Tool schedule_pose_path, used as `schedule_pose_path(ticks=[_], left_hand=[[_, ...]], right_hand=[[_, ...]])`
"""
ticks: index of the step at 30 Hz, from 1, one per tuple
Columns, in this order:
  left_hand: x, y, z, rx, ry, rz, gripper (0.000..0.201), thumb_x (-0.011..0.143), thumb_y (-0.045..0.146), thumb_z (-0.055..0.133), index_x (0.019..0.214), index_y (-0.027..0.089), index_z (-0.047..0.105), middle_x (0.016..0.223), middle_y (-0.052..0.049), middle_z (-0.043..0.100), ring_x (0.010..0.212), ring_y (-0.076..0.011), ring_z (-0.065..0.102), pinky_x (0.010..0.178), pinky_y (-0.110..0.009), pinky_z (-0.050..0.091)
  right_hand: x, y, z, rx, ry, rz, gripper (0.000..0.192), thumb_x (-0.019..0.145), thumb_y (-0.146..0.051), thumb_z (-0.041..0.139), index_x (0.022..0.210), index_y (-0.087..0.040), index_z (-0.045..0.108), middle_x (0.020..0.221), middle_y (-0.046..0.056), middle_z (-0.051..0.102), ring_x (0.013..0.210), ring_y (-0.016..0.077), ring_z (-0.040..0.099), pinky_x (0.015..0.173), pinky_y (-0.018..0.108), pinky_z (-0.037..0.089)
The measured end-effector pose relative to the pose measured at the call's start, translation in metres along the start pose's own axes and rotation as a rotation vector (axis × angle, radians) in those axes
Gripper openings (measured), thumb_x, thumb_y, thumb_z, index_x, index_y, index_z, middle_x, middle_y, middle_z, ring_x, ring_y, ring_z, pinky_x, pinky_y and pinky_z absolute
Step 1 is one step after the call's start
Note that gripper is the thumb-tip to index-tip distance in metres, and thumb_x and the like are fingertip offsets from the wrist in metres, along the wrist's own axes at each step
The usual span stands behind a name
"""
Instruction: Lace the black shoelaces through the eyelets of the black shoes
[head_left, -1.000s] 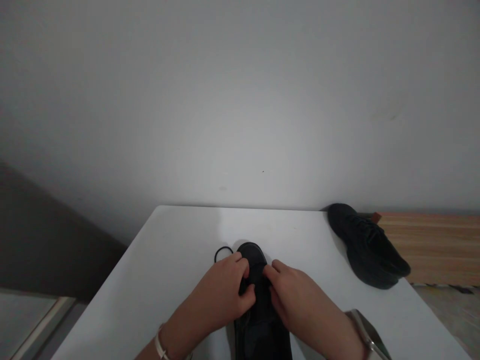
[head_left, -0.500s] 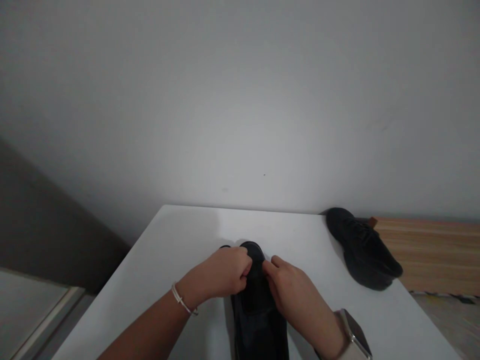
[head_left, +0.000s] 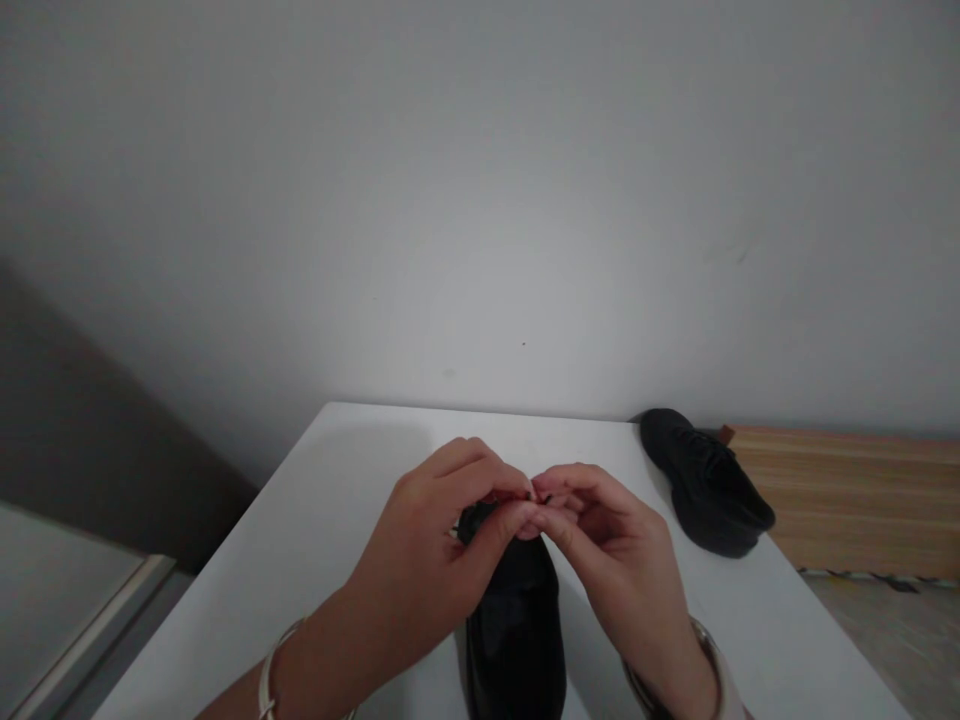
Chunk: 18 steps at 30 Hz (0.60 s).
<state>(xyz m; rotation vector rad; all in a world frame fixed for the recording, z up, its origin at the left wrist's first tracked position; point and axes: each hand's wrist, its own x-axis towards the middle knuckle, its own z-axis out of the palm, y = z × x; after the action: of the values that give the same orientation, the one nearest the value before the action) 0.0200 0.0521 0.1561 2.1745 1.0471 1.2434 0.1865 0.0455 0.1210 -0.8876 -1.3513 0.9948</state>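
A black shoe (head_left: 516, 620) lies toe-away on the white table (head_left: 337, 520) right in front of me. My left hand (head_left: 442, 545) and my right hand (head_left: 607, 545) are raised just above its toe, fingertips pinched together and touching each other. They seem to pinch the shoe's thin black lace between them; the lace itself is mostly hidden by the fingers. A bracelet circles my left wrist and a watch sits on my right wrist.
A second black shoe (head_left: 705, 480) lies at the table's far right corner. A pale wooden surface (head_left: 862, 500) stands beyond the table's right edge. A plain grey wall rises behind the table, and the floor drops away to the left.
Both hands have lifted off the shoe's toe and come together above it, fingertips pinched. The lace loop seen left of the toe a second ago is out of sight.
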Motion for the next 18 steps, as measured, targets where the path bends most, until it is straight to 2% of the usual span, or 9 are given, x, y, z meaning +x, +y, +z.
schedule_pose_path(ticks=[4, 7, 11, 12, 14, 16, 18], left_hand=[[-0.003, 0.009, -0.001, -0.034, 0.055, 0.029, 0.011, 0.09, 0.02, 0.065, 0.086, 0.022, 0.075, 0.078, 0.0, 0.067, 0.071, -0.0139, 0.064, 0.063, -0.024, 0.051], [-0.005, 0.014, -0.004, -0.011, 0.105, 0.037, 0.011, 0.091, 0.024, 0.064, 0.089, 0.023, 0.075, 0.077, 0.0, 0.066, 0.069, -0.0137, 0.062, 0.062, -0.025, 0.051], [-0.02, 0.016, -0.001, -0.01, 0.201, -0.001, 0.005, 0.092, 0.027, 0.061, 0.091, 0.022, 0.064, 0.074, 0.002, 0.062, 0.067, -0.0139, 0.057, 0.062, -0.026, 0.05], [-0.027, 0.015, 0.004, -0.017, 0.182, 0.003, 0.005, 0.092, 0.025, 0.06, 0.088, 0.022, 0.061, 0.075, 0.001, 0.062, 0.068, -0.0143, 0.057, 0.063, -0.026, 0.049], [-0.046, 0.007, 0.019, -0.018, 0.049, 0.047, 0.009, 0.093, 0.022, 0.059, 0.084, 0.021, 0.059, 0.078, -0.001, 0.064, 0.072, -0.0162, 0.06, 0.066, -0.028, 0.049], [-0.066, -0.005, 0.039, 0.038, -0.164, 0.081, 0.006, 0.089, 0.025, 0.065, 0.092, 0.02, 0.064, 0.088, -0.005, 0.068, 0.082, -0.0204, 0.063, 0.073, -0.032, 0.051], [-0.084, -0.017, 0.06, 0.06, -0.278, 0.1, 0.022, 0.086, 0.027, 0.071, 0.106, 0.019, 0.067, 0.105, -0.008, 0.071, 0.095, -0.0238, 0.065, 0.085, -0.036, 0.052]], right_hand=[[-0.002, -0.005, 0.002, 0.003, -0.04, -0.01, 0.006, 0.082, -0.028, 0.079, 0.085, -0.023, 0.077, 0.071, -0.002, 0.067, 0.061, 0.0118, 0.067, 0.056, 0.021, 0.057], [-0.004, -0.008, 0.0, 0.013, -0.076, -0.014, 0.004, 0.084, -0.026, 0.077, 0.086, -0.023, 0.077, 0.074, 0.0, 0.068, 0.064, 0.0135, 0.069, 0.058, 0.024, 0.059], [-0.004, -0.016, -0.005, -0.048, -0.012, -0.087, 0.003, 0.085, -0.025, 0.074, 0.088, -0.024, 0.076, 0.079, 0.001, 0.069, 0.066, 0.0143, 0.069, 0.06, 0.026, 0.06], [-0.004, -0.019, -0.007, -0.079, 0.015, -0.111, 0.003, 0.085, -0.024, 0.074, 0.088, -0.025, 0.075, 0.081, 0.001, 0.07, 0.065, 0.0141, 0.068, 0.059, 0.026, 0.06], [-0.003, -0.028, -0.01, -0.135, 0.057, -0.169, 0.008, 0.087, -0.02, 0.071, 0.09, -0.026, 0.075, 0.08, 0.001, 0.069, 0.063, 0.0139, 0.066, 0.058, 0.027, 0.058], [-0.005, -0.039, -0.011, -0.176, 0.081, -0.258, 0.014, 0.088, -0.016, 0.069, 0.093, -0.028, 0.076, 0.08, 0.001, 0.067, 0.063, 0.0136, 0.062, 0.057, 0.027, 0.054], [-0.01, -0.051, -0.014, -0.219, 0.109, -0.365, 0.019, 0.088, -0.014, 0.068, 0.094, -0.03, 0.076, 0.081, 0.001, 0.066, 0.067, 0.0146, 0.059, 0.057, 0.028, 0.049]])
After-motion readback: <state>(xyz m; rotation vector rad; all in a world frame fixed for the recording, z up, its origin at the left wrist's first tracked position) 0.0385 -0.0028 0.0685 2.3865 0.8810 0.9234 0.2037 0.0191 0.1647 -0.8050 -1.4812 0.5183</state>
